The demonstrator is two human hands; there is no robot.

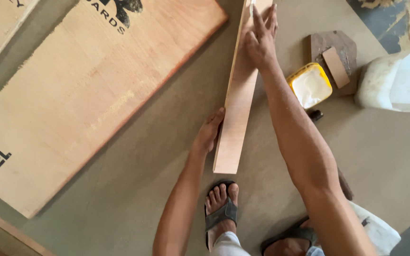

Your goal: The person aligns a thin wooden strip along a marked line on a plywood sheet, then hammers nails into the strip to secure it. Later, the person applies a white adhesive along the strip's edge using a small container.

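1. Brown board flooring [134, 189] fills the view, with two feet in dark sandals [220, 214] at the near edge.
2. Just beyond the feet lies the near end of a long narrow wooden strip [236, 109], which stands on its edge on the floor and runs away from the person.
3. On the strip's left side, the left hand [209, 133] presses against its lower part, fingers held together and flat against the wood, thumb near the top edge.
4. Farther along, the right hand [261, 38] rests on the strip's upper part, fingers straight and close together, laid along the wood rather than curled round it.
5. To the right of the strip, near the right forearm, sits a yellow tub [310, 85] of white paste, with a small wood offcut [336, 66] just beyond it.
6. A white plastic container [395, 80] lies at the far right.
7. A large plywood sheet [81, 90] lies on the floor to the left, apart from the strip.
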